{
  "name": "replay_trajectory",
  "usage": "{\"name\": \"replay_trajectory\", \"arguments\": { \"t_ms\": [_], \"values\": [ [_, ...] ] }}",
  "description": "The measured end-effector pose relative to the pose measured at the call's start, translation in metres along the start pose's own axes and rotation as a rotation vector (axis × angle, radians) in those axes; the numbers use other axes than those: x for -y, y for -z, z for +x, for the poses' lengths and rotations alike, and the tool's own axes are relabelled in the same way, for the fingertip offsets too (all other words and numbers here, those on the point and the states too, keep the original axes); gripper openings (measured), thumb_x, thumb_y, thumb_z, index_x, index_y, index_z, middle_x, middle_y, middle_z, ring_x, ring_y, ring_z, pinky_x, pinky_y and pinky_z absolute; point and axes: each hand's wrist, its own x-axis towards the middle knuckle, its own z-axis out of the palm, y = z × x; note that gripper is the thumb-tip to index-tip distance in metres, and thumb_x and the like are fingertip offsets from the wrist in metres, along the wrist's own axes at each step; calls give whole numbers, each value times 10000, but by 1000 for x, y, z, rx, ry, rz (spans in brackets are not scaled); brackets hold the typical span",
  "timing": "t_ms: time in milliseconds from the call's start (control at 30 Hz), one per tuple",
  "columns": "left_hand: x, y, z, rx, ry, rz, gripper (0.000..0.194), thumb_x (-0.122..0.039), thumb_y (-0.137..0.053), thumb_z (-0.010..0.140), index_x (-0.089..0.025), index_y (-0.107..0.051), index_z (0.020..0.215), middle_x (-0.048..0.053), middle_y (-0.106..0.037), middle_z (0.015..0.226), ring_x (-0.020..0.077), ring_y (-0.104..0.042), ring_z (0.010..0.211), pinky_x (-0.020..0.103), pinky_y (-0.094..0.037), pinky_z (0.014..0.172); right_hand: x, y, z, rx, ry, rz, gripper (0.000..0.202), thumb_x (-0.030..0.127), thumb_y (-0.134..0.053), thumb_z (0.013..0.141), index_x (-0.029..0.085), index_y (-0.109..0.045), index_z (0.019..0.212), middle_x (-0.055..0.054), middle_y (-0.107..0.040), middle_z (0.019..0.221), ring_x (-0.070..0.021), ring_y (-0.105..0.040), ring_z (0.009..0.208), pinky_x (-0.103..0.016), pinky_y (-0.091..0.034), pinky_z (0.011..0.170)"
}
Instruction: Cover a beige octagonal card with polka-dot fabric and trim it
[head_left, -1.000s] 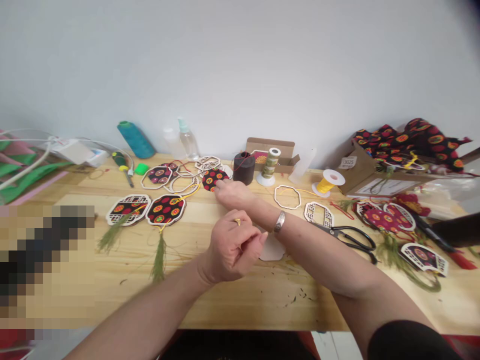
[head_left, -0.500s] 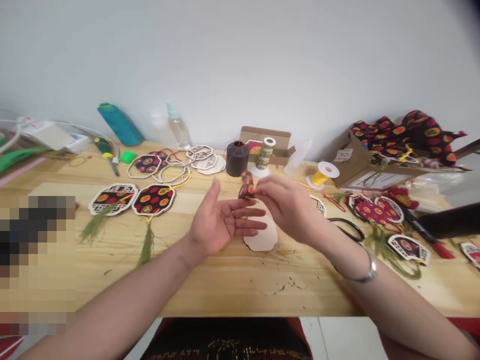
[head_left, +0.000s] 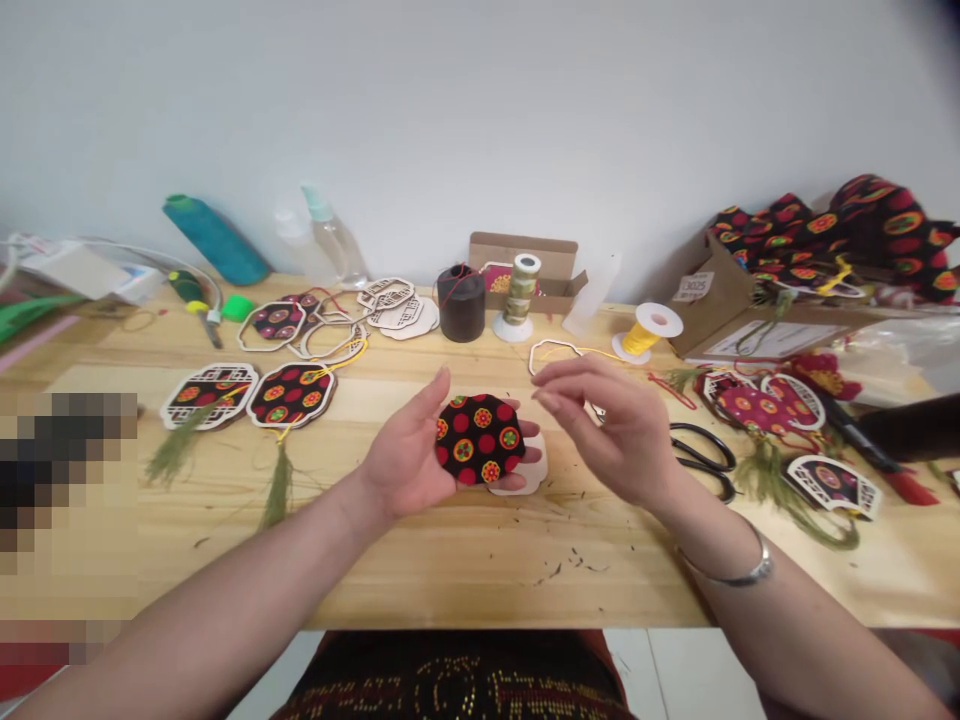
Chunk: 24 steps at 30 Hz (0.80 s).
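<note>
The rounded, black fabric-faced piece with red and yellow medallions (head_left: 481,440) lies across the spread left hand (head_left: 409,452), best held level and steady, the right hand (head_left: 619,425) curled nearby, though from here I can't tell whether it pinches anything.

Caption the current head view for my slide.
Black patterned piece lies on the open left hand, right hand nearby.

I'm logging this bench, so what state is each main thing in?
Left hand, open, palm up
Patterned piece, resting on the left hand
Right hand, fingers bent, apart from the piece
Small cardboard box, lid open
Large cardboard box, open, patterned fabric inside
Black spool, upright
Teal cone, tilted over
Scissors, handles showing, blades hidden
</note>
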Motion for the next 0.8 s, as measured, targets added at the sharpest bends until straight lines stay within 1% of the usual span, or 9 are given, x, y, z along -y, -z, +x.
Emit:
{"name": "replay_trajectory", "arguments": {
  "t_ms": [33, 100, 200, 300, 400, 467, 533, 700, 800],
  "values": [
    [0, 0, 0, 4, -6, -2, 663, -650, -362, 905, -98, -648, 1136, 191, -697, 1154, 378, -637, 1091, 541, -471, 913, -3, 0, 1, -14, -144, 40, 112, 211, -584, 901, 184, -689, 870, -64, -715, 906, -163, -649, 846, -321, -521, 722],
    [2, -1, 0, -2, -20, 11, 708, -692, -352, 883, -104, -644, 1148, 198, -683, 1185, 391, -602, 1150, 560, -442, 953, -8, -1, 4, 29, -404, 139, 142, 287, -608, 879, 187, -704, 910, -58, -726, 896, -170, -655, 832, -327, -518, 710],
    [5, -2, 0, 15, 6, 58, 792, -752, -325, 849, -97, -631, 1174, 216, -660, 1213, 400, -563, 1200, 564, -428, 969, -10, -6, 7, 155, -628, 248, 253, 374, -641, 837, 172, -725, 965, -68, -734, 894, -174, -648, 808, -338, -509, 719],
    [9, -3, -1, 68, 61, 88, 827, -770, -310, 837, -96, -597, 1219, 232, -646, 1216, 395, -560, 1200, 551, -437, 949, -6, -12, 7, 256, -679, 314, 307, 408, -671, 801, 176, -728, 993, -74, -717, 979, -124, -591, 659, -299, -473, 590],
    [12, -4, -1, 112, 97, 98, 806, -769, -327, 834, -122, -576, 1244, 220, -654, 1200, 384, -574, 1184, 540, -448, 932, 0, -19, 6, 259, -639, 324, 205, 348, -730, 738, 184, -738, 861, -63, -690, 1017, -103, -556, 646, -274, -438, 550],
    [13, -4, -1, 121, 99, 106, 807, -778, -332, 824, -129, -587, 1232, 211, -664, 1185, 379, -575, 1184, 531, -451, 936, 1, -22, 4, 222, -611, 335, 120, 299, -738, 714, 182, -715, 721, -52, -688, 961, -119, -574, 708, -279, -448, 592],
    [12, -2, 0, 112, 83, 115, 813, -785, -334, 817, -123, -612, 1197, 208, -676, 1163, 376, -577, 1183, 516, -455, 939, 0, -22, 2, 190, -622, 353, 139, 299, -719, 727, 181, -685, 662, -46, -688, 904, -127, -578, 722, -290, -455, 619],
    [6, 2, 2, 58, 10, 126, 805, -740, -344, 851, -56, -638, 1156, 229, -693, 1132, 374, -613, 1131, 510, -450, 953, -9, -15, 0, 115, -768, 372, 155, 321, -703, 731, 174, -675, 688, -7, -657, 663, -109, -533, 609, -284, -455, 607],
    [3, 3, 3, 43, -6, 127, 826, -736, -361, 848, -17, -643, 1141, 252, -695, 1121, 374, -630, 1103, 514, -455, 950, -14, -12, 1, 87, -786, 403, 159, 321, -711, 714, 172, -668, 681, 11, -640, 625, -94, -508, 571, -265, -442, 582]
  ]
}}
